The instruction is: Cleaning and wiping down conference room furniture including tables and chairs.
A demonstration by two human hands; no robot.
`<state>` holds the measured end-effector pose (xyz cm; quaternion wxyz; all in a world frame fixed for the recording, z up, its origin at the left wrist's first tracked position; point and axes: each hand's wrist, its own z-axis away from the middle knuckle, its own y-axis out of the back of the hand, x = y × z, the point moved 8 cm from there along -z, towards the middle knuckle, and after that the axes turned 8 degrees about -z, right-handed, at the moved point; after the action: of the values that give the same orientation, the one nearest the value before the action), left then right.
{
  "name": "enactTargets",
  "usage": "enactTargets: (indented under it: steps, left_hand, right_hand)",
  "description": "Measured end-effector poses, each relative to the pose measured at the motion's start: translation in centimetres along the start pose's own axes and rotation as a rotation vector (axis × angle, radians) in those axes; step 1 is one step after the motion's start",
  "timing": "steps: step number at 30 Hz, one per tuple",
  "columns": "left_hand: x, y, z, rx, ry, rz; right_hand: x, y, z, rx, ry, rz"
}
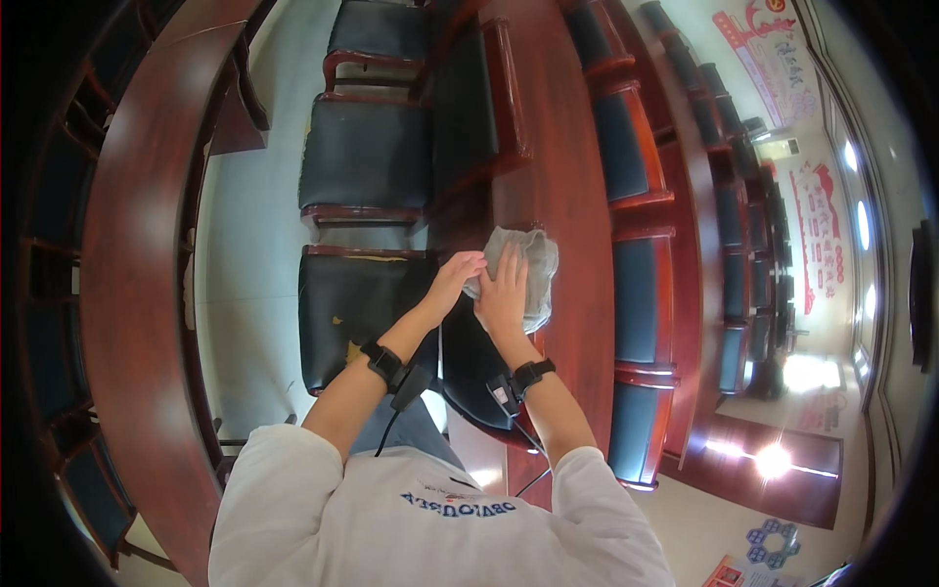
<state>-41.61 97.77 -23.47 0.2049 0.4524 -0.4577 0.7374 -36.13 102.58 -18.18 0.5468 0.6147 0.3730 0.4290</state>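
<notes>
A crumpled grey cloth [541, 273] is draped over the top of a chair's backrest, beside a long reddish-brown wooden table [568, 183]. My right hand [505, 290] lies on the cloth with its fingers spread, pressing it down. At the cloth's left edge are the fingertips of my left hand [453, 285]; whether they pinch the fabric cannot be made out. Under my forearms is a black padded chair seat [359, 304] with torn, yellowish patches. Each wrist wears a black strap with a small device and a cable.
More black padded chairs [370, 150] with wooden frames line this side of the table. Further chairs [644, 301] stand across it. Another long wooden table [139, 279] is on the left, past a pale floor aisle [246, 271]. Red wall decorations [814, 242] bear writing.
</notes>
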Motion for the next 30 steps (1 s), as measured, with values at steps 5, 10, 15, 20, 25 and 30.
enactTargets:
  steps: [5, 10, 15, 20, 25, 30]
  left_hand:
    - [-1.4, 1.2, 0.4, 0.162, -0.055, -0.112]
    - [-1.5, -1.4, -1.1, 0.246, -0.195, -0.5]
    - [-3.7, -3.4, -1.7, 0.183, 0.071, -0.509]
    - [-3.5, -4.6, -1.2, 0.238, 0.052, -0.732]
    - [-1.9, -8.6, -1.3, 0.469, -0.09, -0.998]
    - [-2.8, -5.3, -0.1, 0.59, -0.343, -0.332]
  right_hand:
    - [0.1, 0.0, 0.0, -0.007, 0.031, -0.171]
    - [0.1, -2.9, 0.4, -0.136, 0.162, -0.298]
    - [-0.5, 0.3, 2.3, -0.153, 0.347, -0.263]
    - [3.8, 6.9, 5.7, 0.155, 0.248, -0.383]
    - [11.7, -2.7, 11.0, 0.135, -0.6, -1.192]
    - [9.6, -1.8, 9.7, 0.073, -0.538, -1.076]
